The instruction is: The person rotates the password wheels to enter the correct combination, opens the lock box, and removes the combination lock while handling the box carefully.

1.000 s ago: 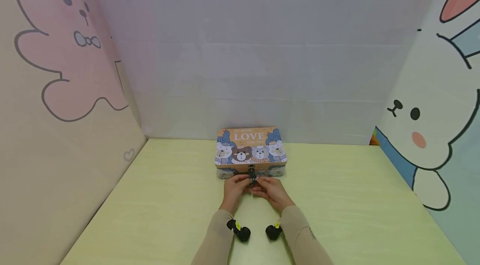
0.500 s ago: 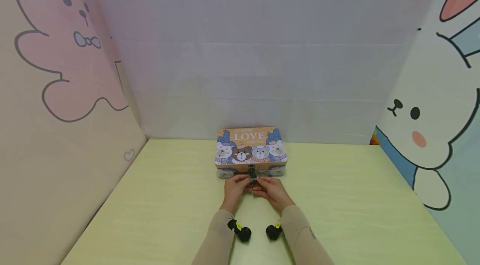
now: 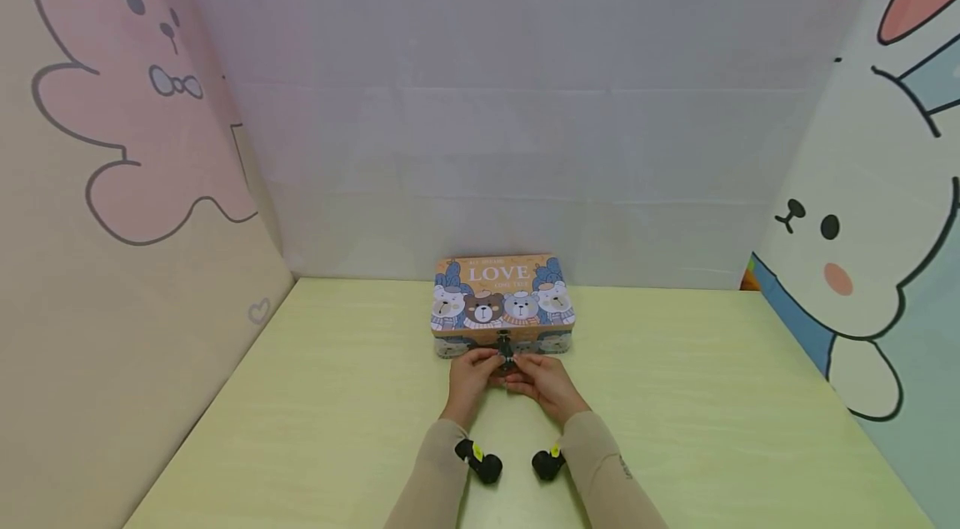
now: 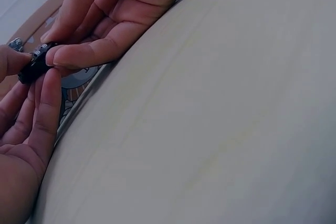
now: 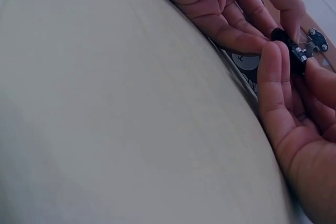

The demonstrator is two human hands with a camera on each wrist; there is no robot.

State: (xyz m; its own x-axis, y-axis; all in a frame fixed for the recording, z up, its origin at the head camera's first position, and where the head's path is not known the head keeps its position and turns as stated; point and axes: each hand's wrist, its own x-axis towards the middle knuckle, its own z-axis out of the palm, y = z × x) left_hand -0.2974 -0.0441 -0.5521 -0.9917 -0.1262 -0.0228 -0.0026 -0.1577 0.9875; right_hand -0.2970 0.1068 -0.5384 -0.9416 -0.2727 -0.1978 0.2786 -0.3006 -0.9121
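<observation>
A tin box (image 3: 491,296) with printed bears and the word LOVE stands with its lid down. At its front, below the metal clasp (image 5: 317,40), is a small black combination padlock (image 5: 290,50) with pale number wheels. My left hand (image 3: 468,383) pinches the padlock's left side between thumb and fingers. From the other side, my right hand (image 3: 552,387) pinches it too. In the left wrist view, fingers of both hands meet around the padlock (image 4: 37,67) and partly cover it. Whether its shackle is locked cannot be made out.
The box sits near the back of a pale yellow-green table (image 3: 337,412), close to a whitish rear wall (image 3: 495,137). Cartoon-printed side panels rise left and right. A black camera (image 3: 480,461) is worn on each wrist.
</observation>
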